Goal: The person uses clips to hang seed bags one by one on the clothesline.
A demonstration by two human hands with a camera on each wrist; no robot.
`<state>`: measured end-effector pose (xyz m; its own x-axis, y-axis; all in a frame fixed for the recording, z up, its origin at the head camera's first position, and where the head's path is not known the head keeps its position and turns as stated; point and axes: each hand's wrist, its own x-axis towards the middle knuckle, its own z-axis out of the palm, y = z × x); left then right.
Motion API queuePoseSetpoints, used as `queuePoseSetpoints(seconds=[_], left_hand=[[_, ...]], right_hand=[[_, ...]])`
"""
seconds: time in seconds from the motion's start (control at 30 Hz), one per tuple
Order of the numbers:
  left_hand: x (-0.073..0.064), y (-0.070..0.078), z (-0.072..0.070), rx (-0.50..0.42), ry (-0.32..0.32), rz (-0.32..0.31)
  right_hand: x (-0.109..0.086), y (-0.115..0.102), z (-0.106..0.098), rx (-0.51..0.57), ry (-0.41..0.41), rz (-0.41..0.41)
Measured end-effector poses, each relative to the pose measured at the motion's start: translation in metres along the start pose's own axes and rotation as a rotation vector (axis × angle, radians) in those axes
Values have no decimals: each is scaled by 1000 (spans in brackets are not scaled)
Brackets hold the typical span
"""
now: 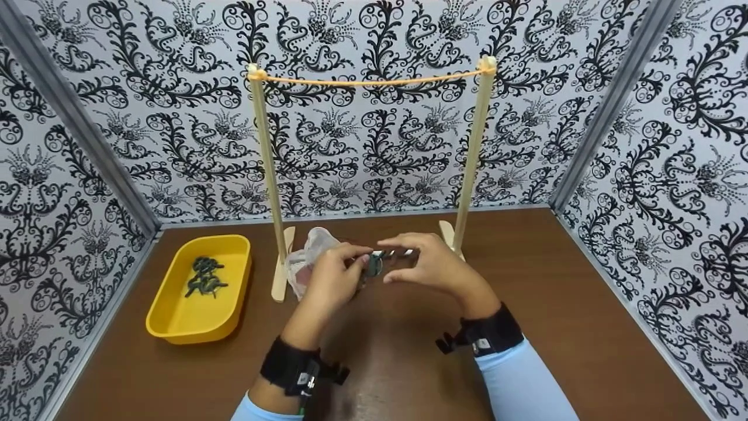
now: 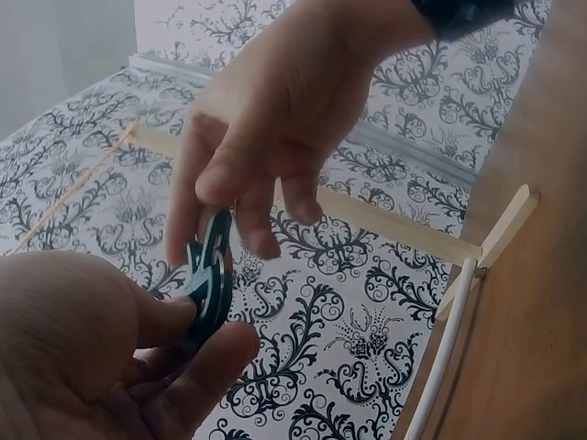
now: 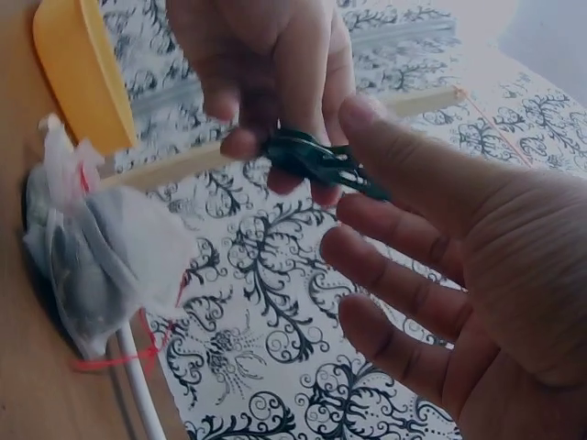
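My left hand (image 1: 334, 276) pinches a dark green clothespin (image 2: 216, 275) between thumb and fingers, at the middle of the workspace in the head view. Opposite it, my right hand (image 1: 431, 262) is held with fingers spread and thumb apart from them. In the right wrist view, the clothespin's far end overlaps the gap between the right thumb and fingers. More dark green clothespins (image 1: 204, 283) lie piled in a yellow tub (image 1: 242, 280) to the left.
An orange string (image 1: 362, 83) runs between two wooden posts (image 1: 474, 134) on flat wooden feet. Beside the left post sits a translucent plastic bag (image 3: 138, 238) with red ties. A white rod (image 2: 440, 357) lies low between the posts. Patterned walls enclose the brown table (image 1: 555, 304).
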<state>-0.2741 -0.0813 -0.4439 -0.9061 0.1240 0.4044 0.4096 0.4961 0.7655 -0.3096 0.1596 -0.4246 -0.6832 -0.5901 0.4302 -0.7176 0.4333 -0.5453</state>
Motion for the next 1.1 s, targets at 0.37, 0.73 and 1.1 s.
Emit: queuePoseSetpoints(seconds=[0.37, 0.73, 1.1], left_hand=[[4, -8, 1, 25, 5, -43], [10, -94, -34, 323, 208, -407], [10, -121, -25, 291, 69, -522]], right_hand=[[-4, 3, 2, 65, 39, 23], [-6, 7, -7, -77, 218, 136], [-5, 4, -12, -35, 314, 213]])
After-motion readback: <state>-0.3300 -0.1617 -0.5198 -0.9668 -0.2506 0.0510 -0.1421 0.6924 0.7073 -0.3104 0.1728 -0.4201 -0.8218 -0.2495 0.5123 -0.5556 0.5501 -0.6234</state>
